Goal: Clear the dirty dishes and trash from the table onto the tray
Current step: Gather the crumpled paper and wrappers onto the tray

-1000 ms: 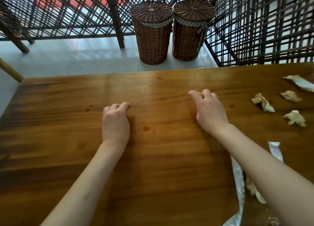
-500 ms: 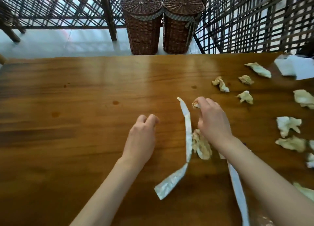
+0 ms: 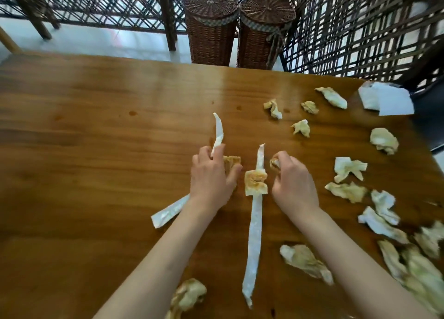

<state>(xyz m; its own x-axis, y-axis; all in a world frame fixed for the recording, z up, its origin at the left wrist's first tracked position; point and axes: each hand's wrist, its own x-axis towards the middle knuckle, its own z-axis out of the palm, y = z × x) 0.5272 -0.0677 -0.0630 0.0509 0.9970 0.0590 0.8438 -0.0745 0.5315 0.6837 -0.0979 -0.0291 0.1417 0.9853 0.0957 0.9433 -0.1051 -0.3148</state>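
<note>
No readable text, labels, brands or numbers on anything.

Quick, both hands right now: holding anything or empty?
Left hand: pinching the long paper strip, stained napkin under its fingers.
Right hand: closed round a small crumpled wad.

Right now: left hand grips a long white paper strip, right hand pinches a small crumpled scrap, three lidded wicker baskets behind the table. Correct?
Not quite: the head view shows two wicker baskets, not three. The rest holds: the left hand grips a long white paper strip, and the right hand pinches a small crumpled scrap.
</note>
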